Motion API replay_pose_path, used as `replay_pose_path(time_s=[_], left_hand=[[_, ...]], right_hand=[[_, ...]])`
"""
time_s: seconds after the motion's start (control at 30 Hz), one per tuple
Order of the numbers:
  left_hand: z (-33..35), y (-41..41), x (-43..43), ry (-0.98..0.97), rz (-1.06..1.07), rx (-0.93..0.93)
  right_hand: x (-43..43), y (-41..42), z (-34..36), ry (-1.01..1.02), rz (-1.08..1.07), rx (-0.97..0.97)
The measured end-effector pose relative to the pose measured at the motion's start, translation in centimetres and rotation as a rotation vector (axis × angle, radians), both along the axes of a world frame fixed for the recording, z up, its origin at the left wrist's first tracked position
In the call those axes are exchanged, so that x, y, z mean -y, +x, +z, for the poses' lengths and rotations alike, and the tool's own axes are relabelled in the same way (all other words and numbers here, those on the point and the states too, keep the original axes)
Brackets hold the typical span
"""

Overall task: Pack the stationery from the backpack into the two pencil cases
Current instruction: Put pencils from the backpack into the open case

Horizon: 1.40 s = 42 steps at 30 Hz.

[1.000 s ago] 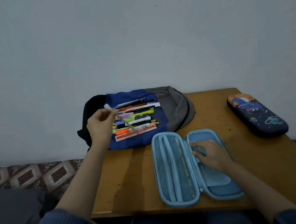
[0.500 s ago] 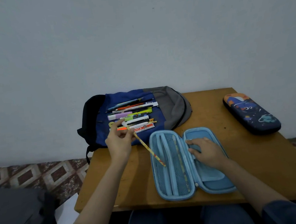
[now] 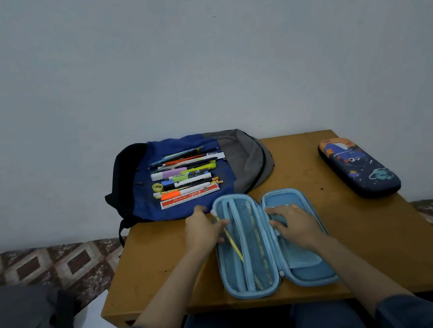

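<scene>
Pencil (image 3: pixel 234 249), yellow, is pinched in the left hand (image 3: pixel 203 231) and slants across the left half of the open blue pencil case (image 3: pixel 228 281), its tip over the mesh pocket (image 3: pixel 253 229); the right hand (image 3: pixel 294 225) lies flat, fingers fairly straight, pressing the case's right half and grasping nothing. Step judged in hand: stowing this pencil. The next move calls for lining the shaft up with the pocket, sliding it in and letting go. Most stationery (image 3: pixel 185 178) lies in a row on the backpack (image 3: pixel 144 197) just behind; the dark pencil case (image 3: pixel 358 168) sits closed at the table's (image 3: pixel 376 241) far right, well apart.
</scene>
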<state>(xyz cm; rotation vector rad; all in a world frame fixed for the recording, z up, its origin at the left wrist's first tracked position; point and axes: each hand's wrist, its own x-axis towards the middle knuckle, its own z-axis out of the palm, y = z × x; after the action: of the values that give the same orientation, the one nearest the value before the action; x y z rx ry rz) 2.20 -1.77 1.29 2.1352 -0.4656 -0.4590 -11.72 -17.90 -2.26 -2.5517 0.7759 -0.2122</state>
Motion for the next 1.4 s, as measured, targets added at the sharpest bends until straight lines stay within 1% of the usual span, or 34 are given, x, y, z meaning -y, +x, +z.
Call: replay_pose_path(time_s=[0.07, 0.13, 0.23, 0.27, 0.4, 0.5, 0.57, 0.7, 0.8, 0.9, 1.0, 1.1, 1.2, 1.3, 1.4], left_hand=[[0.3, -0.3, 0.2, 0.109, -0.046, 0.061], [0.4, -0.8, 0.3, 0.159, -0.107, 0.082], [0.2, -1.7, 0.3, 0.305, -0.278, 0.098], [0.2, -2.0, 0.3, 0.326, -0.326, 0.097], [0.1, -3.0, 0.6, 0.284, -0.432, 0.054], [-0.4, -3.5, 0.8, 0.237, -0.367, 0.052], [-0.8, -3.6, 0.9, 0.169, -0.289, -0.047], [-0.9, -3.9, 0.8, -0.032, -0.185, -0.399], [-0.8, -3.8, 0.7, -0.105, -0.156, -0.509], [-0.4, -3.7, 0.8, -0.136, -0.157, -0.557], [-0.2, -3.3, 1.2, -0.083, -0.190, -0.498], [0.5, -2.3, 1.3, -0.036, -0.246, -0.483], [1.1, -0.2, 1.2, -0.076, -0.206, -0.399], [1.2, 2.7, 0.7, -0.129, -0.086, -0.211], [1.1, 6.1, -0.2, -0.044, -0.017, 0.062]], right_hand=[[0.0, 0.0, 0.0, 0.000, -0.004, 0.001], [0.0, 0.0, -0.1, 0.005, -0.009, 0.000], [0.1, 0.0, -0.2, 0.004, -0.013, 0.000], [0.1, 0.0, -0.3, 0.004, -0.014, 0.001], [0.1, 0.0, -0.4, 0.013, -0.024, -0.004], [0.0, 0.1, -0.4, 0.012, -0.025, -0.013], [0.0, 0.0, -0.4, 0.008, -0.022, -0.016], [-0.1, 0.1, -0.1, 0.006, -0.025, -0.014], [0.0, 0.1, -0.2, 0.004, -0.022, -0.009], [0.1, 0.1, -0.2, -0.001, -0.018, -0.009], [0.2, 0.1, -0.2, -0.004, -0.018, -0.002], [0.3, 0.1, -0.4, -0.014, -0.011, -0.010], [0.4, 0.1, -0.5, -0.013, -0.007, -0.002], [0.4, 0.0, -0.6, -0.015, -0.006, 0.025], [0.6, 0.1, -0.7, -0.015, 0.002, 0.058]])
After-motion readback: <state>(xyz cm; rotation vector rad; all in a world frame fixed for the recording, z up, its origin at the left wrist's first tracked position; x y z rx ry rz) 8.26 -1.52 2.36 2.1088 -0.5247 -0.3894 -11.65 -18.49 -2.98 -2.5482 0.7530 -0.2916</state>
